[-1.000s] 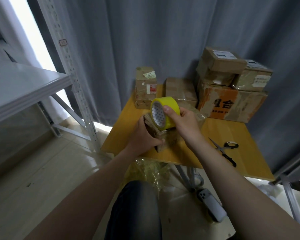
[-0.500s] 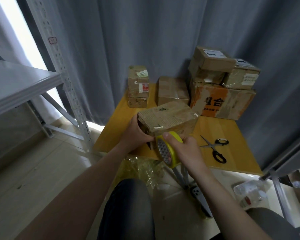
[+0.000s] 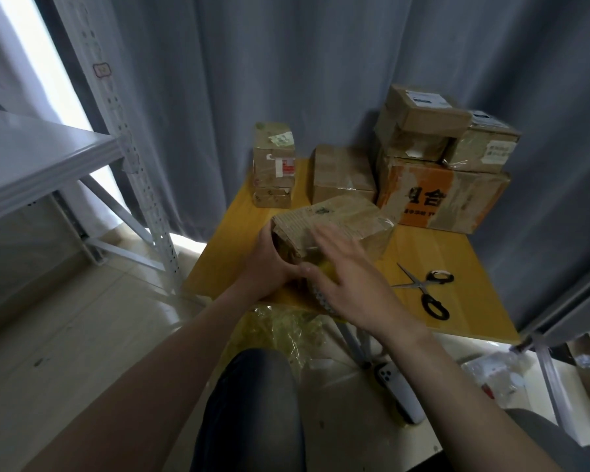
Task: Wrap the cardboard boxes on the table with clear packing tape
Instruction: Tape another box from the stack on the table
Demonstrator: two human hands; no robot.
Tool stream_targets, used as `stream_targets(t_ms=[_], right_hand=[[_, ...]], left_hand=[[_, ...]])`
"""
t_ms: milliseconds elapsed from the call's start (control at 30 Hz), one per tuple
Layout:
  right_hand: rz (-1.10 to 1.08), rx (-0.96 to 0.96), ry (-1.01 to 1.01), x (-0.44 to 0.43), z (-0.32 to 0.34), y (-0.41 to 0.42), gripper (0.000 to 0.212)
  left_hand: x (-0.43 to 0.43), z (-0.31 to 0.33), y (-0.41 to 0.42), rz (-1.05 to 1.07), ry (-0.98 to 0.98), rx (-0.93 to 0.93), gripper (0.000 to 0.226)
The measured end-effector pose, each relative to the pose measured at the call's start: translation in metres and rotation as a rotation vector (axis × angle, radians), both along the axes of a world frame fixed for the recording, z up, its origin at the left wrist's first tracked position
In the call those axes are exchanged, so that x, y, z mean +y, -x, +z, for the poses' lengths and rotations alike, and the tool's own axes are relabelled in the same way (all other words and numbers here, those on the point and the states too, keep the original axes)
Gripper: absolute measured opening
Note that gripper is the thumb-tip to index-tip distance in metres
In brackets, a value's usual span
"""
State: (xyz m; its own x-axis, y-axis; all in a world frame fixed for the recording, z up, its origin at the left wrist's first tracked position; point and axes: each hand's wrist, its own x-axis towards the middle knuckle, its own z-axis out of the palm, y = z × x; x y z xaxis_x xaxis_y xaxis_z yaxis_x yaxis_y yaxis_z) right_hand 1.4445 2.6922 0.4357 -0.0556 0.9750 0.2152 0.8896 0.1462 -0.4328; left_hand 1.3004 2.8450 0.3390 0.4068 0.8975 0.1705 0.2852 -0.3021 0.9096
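Note:
A worn cardboard box (image 3: 341, 216) wrapped in clear tape sits at the near edge of the yellow table (image 3: 464, 301). My left hand (image 3: 269, 267) grips its near left corner, fingers curled under it. My right hand (image 3: 355, 284) is blurred, its fingers straight and spread over the box's near face. Under its palm a yellow tape roll (image 3: 321, 294) shows only in part, right against the box's near side. Whether the thumb hooks the roll is hidden.
Scissors (image 3: 426, 291) lie on the table to the right of my hands. Several boxes stand at the back: an orange-printed one (image 3: 440, 199) with two on top, a plain one (image 3: 341, 175), a small stack (image 3: 273, 165). A metal rack (image 3: 133, 165) stands left. Crumpled plastic (image 3: 286, 332) and a phone (image 3: 399, 393) lie on the floor.
My right hand carried the tape roll from above the box down to its near side, then opened its fingers and swept over the box. The left hand kept hold of the box.

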Motion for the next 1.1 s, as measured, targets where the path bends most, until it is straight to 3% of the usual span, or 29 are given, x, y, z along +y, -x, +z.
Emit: stream_targets(t_ms=[100,200,333,500,833,900,967,1100], right_hand=[[0.109,-0.286,0.226,0.015,0.005,0.010,0.080],[0.102,-0.410,0.305,0.033,0.015,0.016,0.081],[0.134,-0.396,0.319,0.079,0.021,0.025,0.073],[0.130,-0.343,0.358,0.120,0.012,0.030,0.082],[0.055,-0.343,0.298,0.034,0.004,0.006,0.076],[0.066,-0.252,0.281,0.015,0.000,-0.001,0.070],[0.067,-0.019,0.224,0.004,-0.005,-0.006,0.065],[-0.221,0.409,0.102,-0.002,-0.021,-0.012,0.059]], left_hand=[[-0.002,0.004,0.000,0.016,-0.011,0.004,0.097],[-0.006,0.009,0.000,-0.014,-0.042,0.017,0.101],[-0.010,0.006,0.001,0.010,-0.119,0.093,0.103],[-0.004,0.004,0.002,-0.009,-0.126,0.151,0.111],[0.007,0.013,0.006,-0.086,0.065,0.100,0.119],[0.013,0.011,0.005,-0.094,0.094,0.117,0.120],[0.018,0.011,0.005,-0.103,0.103,0.116,0.123],[0.024,0.022,-0.002,-0.105,0.066,0.156,0.117]])
